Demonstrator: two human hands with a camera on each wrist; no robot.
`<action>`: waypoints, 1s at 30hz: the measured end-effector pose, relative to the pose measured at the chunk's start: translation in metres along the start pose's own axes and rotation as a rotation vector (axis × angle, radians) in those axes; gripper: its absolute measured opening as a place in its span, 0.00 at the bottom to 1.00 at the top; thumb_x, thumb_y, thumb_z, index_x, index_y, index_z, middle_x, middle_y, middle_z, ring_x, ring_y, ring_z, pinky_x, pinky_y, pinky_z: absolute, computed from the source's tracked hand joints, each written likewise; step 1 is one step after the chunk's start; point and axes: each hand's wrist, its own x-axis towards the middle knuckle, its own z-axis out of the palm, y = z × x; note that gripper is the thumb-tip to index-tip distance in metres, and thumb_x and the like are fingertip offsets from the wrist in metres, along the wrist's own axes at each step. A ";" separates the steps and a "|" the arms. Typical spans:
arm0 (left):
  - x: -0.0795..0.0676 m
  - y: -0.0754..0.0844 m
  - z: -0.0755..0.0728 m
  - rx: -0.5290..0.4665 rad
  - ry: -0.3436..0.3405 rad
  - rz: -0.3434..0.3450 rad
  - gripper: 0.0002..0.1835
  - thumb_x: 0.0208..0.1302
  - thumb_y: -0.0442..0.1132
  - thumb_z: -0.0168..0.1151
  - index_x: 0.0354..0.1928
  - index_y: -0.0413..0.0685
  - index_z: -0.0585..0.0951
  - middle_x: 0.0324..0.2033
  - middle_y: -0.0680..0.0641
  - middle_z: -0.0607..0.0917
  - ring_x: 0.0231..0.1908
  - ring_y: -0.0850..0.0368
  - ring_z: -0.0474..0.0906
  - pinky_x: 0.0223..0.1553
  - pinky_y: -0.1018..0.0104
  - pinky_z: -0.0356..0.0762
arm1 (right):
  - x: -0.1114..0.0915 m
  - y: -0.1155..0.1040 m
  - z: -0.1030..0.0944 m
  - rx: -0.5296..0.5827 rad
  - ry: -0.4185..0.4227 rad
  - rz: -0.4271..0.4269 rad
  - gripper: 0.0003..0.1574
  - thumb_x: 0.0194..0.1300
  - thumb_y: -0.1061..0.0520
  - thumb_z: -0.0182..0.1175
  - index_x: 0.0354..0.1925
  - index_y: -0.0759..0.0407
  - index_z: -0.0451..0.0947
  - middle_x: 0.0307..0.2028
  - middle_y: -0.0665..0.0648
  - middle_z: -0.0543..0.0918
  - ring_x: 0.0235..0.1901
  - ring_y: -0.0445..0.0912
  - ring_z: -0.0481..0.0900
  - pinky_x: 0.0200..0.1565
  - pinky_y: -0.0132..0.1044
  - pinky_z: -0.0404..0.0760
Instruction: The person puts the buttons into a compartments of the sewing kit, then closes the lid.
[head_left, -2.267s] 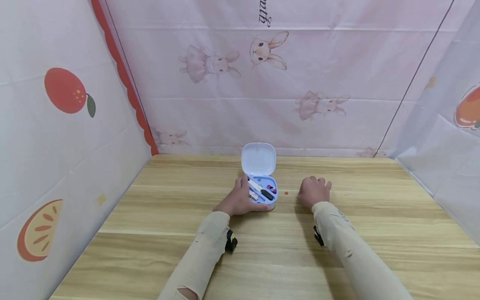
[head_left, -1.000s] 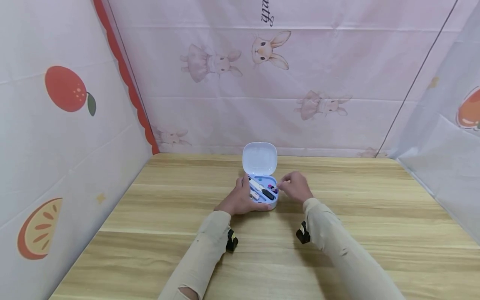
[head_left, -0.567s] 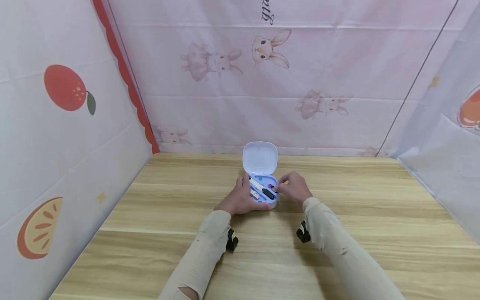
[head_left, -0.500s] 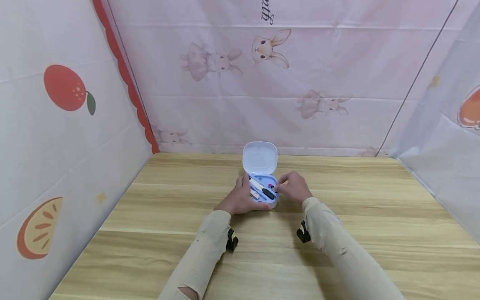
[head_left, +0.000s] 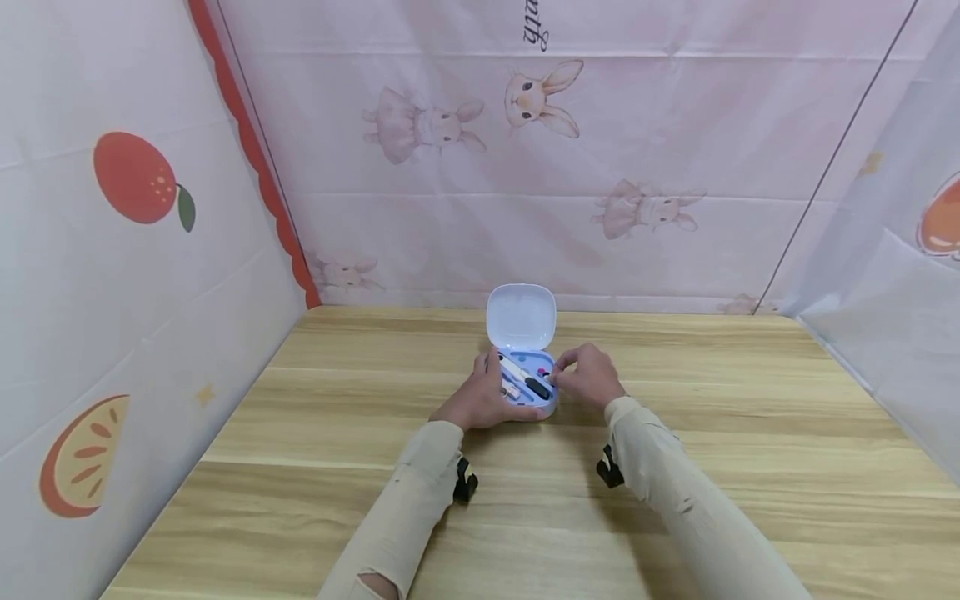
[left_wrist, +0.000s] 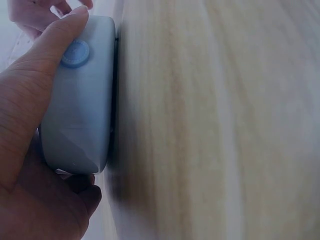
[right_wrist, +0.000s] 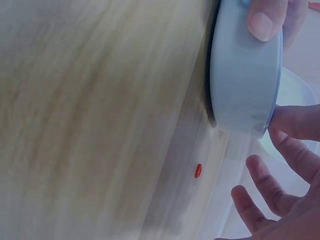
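A small light blue box (head_left: 551,409) stands on the table, its white lid (head_left: 521,317) raised at the back. My left hand (head_left: 483,400) grips it from the left, thumb along the front wall by a round clasp (left_wrist: 75,53), fingers round the far side. In the box lie a white tool with a black end (head_left: 537,387) and small magenta pieces (head_left: 542,372). My right hand (head_left: 590,375) is at the box's right rim, thumb and index tips close together over the compartment of small pieces, other fingers spread. I cannot tell whether those tips pinch anything.
A small red disc (right_wrist: 198,171) lies on the wooden table (head_left: 300,467) beside the box, under the right hand in the right wrist view. Printed cloth walls (head_left: 450,242) close in the table at the back and both sides.
My right hand has come left from the bare table to the box's right compartment, its fingertips now covering part of the small pieces. In the last half second both hands stay nearly still.
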 end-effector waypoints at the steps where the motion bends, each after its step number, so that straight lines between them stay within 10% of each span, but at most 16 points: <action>1: 0.000 0.000 0.000 0.001 0.000 0.000 0.75 0.46 0.72 0.74 0.81 0.50 0.35 0.75 0.42 0.50 0.62 0.44 0.66 0.65 0.49 0.69 | 0.000 0.000 0.000 0.002 -0.003 0.004 0.09 0.62 0.58 0.65 0.35 0.63 0.88 0.41 0.59 0.83 0.38 0.52 0.72 0.37 0.40 0.66; 14: 0.000 -0.003 0.000 0.006 0.001 0.004 0.76 0.45 0.72 0.74 0.81 0.49 0.35 0.76 0.42 0.48 0.62 0.43 0.67 0.64 0.48 0.69 | 0.001 0.020 -0.006 0.167 0.043 0.014 0.09 0.67 0.58 0.66 0.39 0.64 0.86 0.44 0.64 0.86 0.53 0.61 0.76 0.60 0.56 0.70; 23: -0.001 0.000 -0.003 0.002 0.006 0.001 0.76 0.45 0.72 0.75 0.81 0.49 0.35 0.77 0.41 0.47 0.64 0.42 0.65 0.65 0.47 0.67 | 0.002 0.025 -0.016 -0.108 0.168 0.073 0.06 0.60 0.62 0.67 0.35 0.63 0.88 0.46 0.65 0.87 0.47 0.62 0.78 0.53 0.58 0.71; 30: 0.000 0.000 0.000 0.002 0.007 0.002 0.76 0.44 0.73 0.75 0.81 0.48 0.36 0.76 0.41 0.48 0.62 0.43 0.66 0.65 0.48 0.68 | 0.000 0.026 -0.010 -0.200 0.082 0.091 0.04 0.58 0.60 0.71 0.34 0.58 0.90 0.46 0.62 0.86 0.51 0.68 0.72 0.61 0.70 0.54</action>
